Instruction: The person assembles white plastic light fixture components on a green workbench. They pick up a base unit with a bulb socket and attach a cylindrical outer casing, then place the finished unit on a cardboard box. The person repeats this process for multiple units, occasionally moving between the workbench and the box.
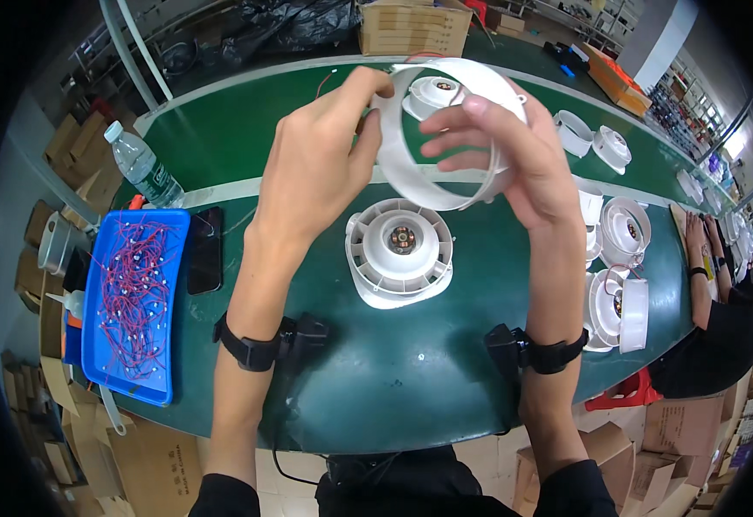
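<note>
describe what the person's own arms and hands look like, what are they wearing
Both hands, left hand and right hand, are bare, without gloves. Each forearm is bare and carries a black wrist strap with a boxy black device on its inner side. Black sleeves show at the lower edge.

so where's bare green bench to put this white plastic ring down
Bare green bench top lies near the front edge, between the two wrists, below the white round fan housing. Another patch lies between the black phone and that housing. The right side is crowded with white fan parts.
</note>
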Motion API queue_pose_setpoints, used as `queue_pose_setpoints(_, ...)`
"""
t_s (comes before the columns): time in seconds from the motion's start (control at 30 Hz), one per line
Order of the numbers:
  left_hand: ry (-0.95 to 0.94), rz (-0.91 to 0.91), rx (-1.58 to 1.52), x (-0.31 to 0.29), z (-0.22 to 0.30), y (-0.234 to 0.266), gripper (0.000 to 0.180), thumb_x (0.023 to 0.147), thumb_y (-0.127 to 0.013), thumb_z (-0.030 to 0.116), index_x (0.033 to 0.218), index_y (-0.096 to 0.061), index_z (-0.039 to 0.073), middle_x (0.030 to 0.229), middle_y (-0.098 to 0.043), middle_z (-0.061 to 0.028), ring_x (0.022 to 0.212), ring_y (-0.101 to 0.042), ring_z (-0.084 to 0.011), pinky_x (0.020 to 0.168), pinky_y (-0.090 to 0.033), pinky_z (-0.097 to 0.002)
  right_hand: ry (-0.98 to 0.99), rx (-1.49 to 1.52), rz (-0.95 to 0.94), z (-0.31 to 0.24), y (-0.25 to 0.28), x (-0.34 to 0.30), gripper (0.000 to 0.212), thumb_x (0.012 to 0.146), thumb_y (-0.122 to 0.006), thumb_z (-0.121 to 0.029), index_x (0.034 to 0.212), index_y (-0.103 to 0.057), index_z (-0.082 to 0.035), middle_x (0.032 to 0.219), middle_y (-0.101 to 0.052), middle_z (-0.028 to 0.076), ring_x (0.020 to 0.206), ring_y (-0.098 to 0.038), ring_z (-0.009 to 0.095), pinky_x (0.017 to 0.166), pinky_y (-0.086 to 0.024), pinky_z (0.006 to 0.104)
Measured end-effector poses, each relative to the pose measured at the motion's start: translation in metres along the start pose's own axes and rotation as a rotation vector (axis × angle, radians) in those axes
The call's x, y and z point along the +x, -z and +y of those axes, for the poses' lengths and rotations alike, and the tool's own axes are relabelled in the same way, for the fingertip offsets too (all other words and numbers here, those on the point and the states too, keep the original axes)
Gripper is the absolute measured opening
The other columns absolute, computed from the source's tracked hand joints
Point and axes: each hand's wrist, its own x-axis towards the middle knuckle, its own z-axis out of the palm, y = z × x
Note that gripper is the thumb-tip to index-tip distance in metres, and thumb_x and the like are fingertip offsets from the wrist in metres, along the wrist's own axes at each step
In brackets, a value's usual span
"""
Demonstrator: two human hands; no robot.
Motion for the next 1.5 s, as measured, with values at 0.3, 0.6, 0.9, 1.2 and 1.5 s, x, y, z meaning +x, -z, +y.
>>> queue_pose_setpoints(0.3, 0.284, -1.030, 0.110, -0.038, 0.013, -0.010, 0.077, 0.073, -0.075, 0.034, 0.139, -0.046, 0.007, 0.116, -0.063, -0.0240, 0.107, -0.062, -0.0369, 0.087, -0.053, -0.0419, -0.024, -0.633, 0.143, 0.081, 0.039, 0.016, 0.036, 0.087, -0.070, -0.016, 0.114, -0.059, 0.004, 0.072, -0.066, 0.009, 0.057, -0.064, 0.014, 0.050, -0.050, 0.0284)
queue_pose_setpoints(0.6, 0.298, -1.096, 0.311, -0.047, 0.020, -0.033, 0.097, 0.066, -0.079, 0.048, 0.148, -0.038, 0.017, 0.145, -0.043, -0.0186, 0.126, -0.048, -0.0421, 0.103, -0.046, -0.0483, 0.020, -0.982, 0.135, 0.144, 0.059, 0.004, 0.040, 0.096, -0.056, -0.036, 0.089, -0.064, 0.002, 0.056, -0.063, 0.013, 0.050, -0.064, 0.025, 0.054, -0.051, 0.0392)
queue_pose_setpoints(0.9, 0.109, -0.716, -0.005, -0.093, -0.026, -0.027, 0.087, 0.071, -0.077, 0.044, 0.144, -0.042, 0.010, 0.147, -0.042, -0.0161, 0.135, -0.039, -0.0369, 0.110, -0.037, -0.0462, -0.053, -1.089, -0.085, 0.136, 0.047, -0.034, 0.046, 0.100, -0.042, -0.043, 0.092, -0.068, -0.006, 0.078, -0.068, 0.020, 0.078, -0.064, 0.042, 0.073, -0.049, 0.0512)
queue_pose_setpoints(1.2, 0.244, -0.347, -0.389, -0.121, -0.060, -0.041, 0.061, 0.089, -0.065, 0.027, 0.140, -0.043, 0.001, 0.144, -0.042, -0.0213, 0.134, -0.043, -0.0355, 0.109, -0.036, -0.0426, -0.120, -0.676, 0.077, 0.157, 0.070, -0.052, 0.040, 0.096, -0.060, -0.037, 0.087, -0.066, 0.000, 0.073, -0.064, 0.005, 0.070, -0.058, 0.015, 0.065, -0.046, 0.0311)
queue_pose_setpoints(1.5, 0.233, -0.443, -0.330, -0.123, -0.060, -0.036, 0.066, 0.087, -0.070, 0.033, 0.138, -0.043, 0.000, 0.139, -0.047, -0.0197, 0.131, -0.047, -0.0327, 0.109, -0.037, -0.0406, -0.167, -0.818, 0.033, 0.148, 0.061, -0.052, 0.046, 0.093, -0.059, -0.044, 0.088, -0.069, 0.000, 0.077, -0.069, 0.019, 0.074, -0.066, 0.035, 0.071, -0.049, 0.0436)
